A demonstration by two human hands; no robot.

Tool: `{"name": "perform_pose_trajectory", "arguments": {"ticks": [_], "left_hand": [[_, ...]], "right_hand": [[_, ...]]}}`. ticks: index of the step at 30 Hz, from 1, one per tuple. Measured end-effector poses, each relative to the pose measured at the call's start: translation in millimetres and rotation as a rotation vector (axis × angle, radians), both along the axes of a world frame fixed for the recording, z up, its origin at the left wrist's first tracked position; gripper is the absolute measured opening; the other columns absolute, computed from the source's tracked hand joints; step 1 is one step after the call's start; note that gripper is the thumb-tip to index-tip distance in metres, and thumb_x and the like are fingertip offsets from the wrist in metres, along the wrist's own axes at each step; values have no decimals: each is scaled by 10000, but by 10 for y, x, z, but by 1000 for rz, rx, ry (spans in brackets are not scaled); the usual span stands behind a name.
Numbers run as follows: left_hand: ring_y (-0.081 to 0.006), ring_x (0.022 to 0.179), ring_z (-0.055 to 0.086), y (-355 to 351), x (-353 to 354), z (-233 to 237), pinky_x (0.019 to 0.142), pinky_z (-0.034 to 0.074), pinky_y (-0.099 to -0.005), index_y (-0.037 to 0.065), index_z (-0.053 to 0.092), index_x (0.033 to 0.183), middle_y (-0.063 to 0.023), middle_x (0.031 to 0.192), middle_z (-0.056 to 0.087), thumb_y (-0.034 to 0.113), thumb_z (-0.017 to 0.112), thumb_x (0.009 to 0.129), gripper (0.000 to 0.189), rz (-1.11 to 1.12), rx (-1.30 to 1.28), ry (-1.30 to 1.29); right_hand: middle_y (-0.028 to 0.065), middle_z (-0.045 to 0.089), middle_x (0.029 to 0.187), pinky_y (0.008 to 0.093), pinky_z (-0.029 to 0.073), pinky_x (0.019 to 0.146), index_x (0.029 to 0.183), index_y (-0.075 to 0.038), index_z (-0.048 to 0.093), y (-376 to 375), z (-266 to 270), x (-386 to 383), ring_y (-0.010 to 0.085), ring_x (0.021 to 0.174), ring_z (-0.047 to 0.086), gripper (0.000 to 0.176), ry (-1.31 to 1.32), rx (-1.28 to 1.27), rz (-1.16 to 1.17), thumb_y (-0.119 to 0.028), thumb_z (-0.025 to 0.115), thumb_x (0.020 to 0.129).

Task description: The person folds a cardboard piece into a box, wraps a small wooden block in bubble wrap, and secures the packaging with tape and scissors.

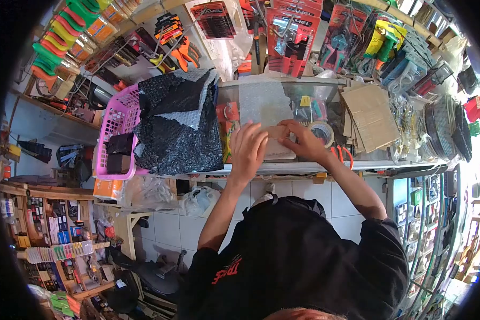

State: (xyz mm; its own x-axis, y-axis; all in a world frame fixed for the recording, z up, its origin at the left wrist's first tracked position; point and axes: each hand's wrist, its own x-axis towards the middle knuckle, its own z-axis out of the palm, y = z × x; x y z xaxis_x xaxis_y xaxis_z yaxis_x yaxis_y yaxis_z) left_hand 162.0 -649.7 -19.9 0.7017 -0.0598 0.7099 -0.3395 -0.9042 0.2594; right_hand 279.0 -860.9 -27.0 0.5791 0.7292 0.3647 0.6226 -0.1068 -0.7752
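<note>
A small tan piece (273, 132), perhaps cardboard, lies between my hands over a sheet of bubble wrap (262, 98) on the glass counter. My right hand (304, 143) pinches its right end between thumb and fingers. The fingers of my left hand (249, 152) are stretched out, with the tips against its left end. Just right of my right hand is a roll of tape (321, 132). Scissors with orange handles (344, 157) lie near the counter's front edge, by my right forearm.
Black bubble wrap (178, 128) is draped over a pink basket (114, 136) at the left. Cardboard sheets (370, 117) are stacked at the right, beside coiled material (442, 128). Packaged tools (293, 40) hang above the counter. Shelves stand on both sides.
</note>
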Motion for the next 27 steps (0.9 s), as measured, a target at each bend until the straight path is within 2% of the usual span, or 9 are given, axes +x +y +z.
{"name": "perform_pose_trajectory", "arguments": {"ticks": [4, 7, 10, 13, 16, 19, 22, 27], "left_hand": [[-351, 1413, 514, 6, -344, -128, 1134, 393, -582, 137, 704, 1284, -104, 1453, 605, 203, 800, 923, 379, -99, 60, 141], [-382, 1462, 463, 121, -395, -276, 1162, 370, -601, 138, 711, 1329, -154, 1569, 513, 234, 793, 938, 411, -83, 48, 209], [-409, 1512, 406, 106, -390, -300, 1210, 319, -600, 127, 697, 1378, -227, 1647, 401, 263, 805, 936, 475, -48, -117, 219], [-428, 1535, 380, 144, -327, -405, 1223, 332, -553, 107, 704, 1364, -285, 1655, 355, 269, 841, 909, 502, -90, -359, 278], [-424, 1535, 389, 176, -272, -508, 1209, 382, -488, 100, 718, 1345, -286, 1659, 351, 249, 875, 872, 521, -152, -522, 327], [-421, 1518, 417, 221, -223, -561, 1192, 416, -464, 95, 727, 1327, -277, 1671, 342, 236, 894, 849, 526, -182, -582, 364], [-413, 1508, 427, 261, -212, -560, 1202, 407, -471, 104, 725, 1334, -265, 1658, 359, 237, 906, 835, 548, -186, -650, 386], [-386, 1475, 449, 311, -124, -675, 1194, 415, -467, 122, 724, 1341, -217, 1597, 401, 280, 919, 821, 577, -205, -605, 323]], "right_hand": [[191, 662, 1287, 431, 509, 1006, 1029, -15, 616, -34, -34, 36, 366, 1138, 672, 210, 147, -42, -23, -143, 765, 955], [166, 673, 1266, 416, 510, 994, 1061, -21, 635, -31, -88, 76, 316, 1115, 668, 214, 183, 25, 11, -146, 771, 954], [154, 673, 1273, 402, 512, 985, 1078, -24, 649, -34, -78, 75, 291, 1125, 666, 217, 149, 11, 6, -148, 777, 953], [156, 660, 1306, 401, 512, 993, 1098, -37, 664, -32, -64, 105, 312, 1185, 658, 216, 214, -16, 27, -158, 777, 958], [145, 648, 1335, 433, 512, 1021, 1092, -51, 671, -46, -96, 97, 341, 1238, 639, 218, 15, -21, -12, -170, 784, 949], [155, 621, 1405, 484, 483, 1085, 1148, -83, 677, -132, -43, 10, 368, 1301, 593, 284, -310, -98, -161, -151, 815, 910], [135, 567, 1480, 534, 458, 1129, 1247, -129, 681, -253, 90, -206, 378, 1414, 520, 418, -448, -95, -94, -243, 841, 878], [154, 421, 1637, 538, 383, 1220, 1415, -180, 629, -304, -9, -306, 404, 1542, 364, 616, -409, -252, -13, -309, 861, 859]]}}
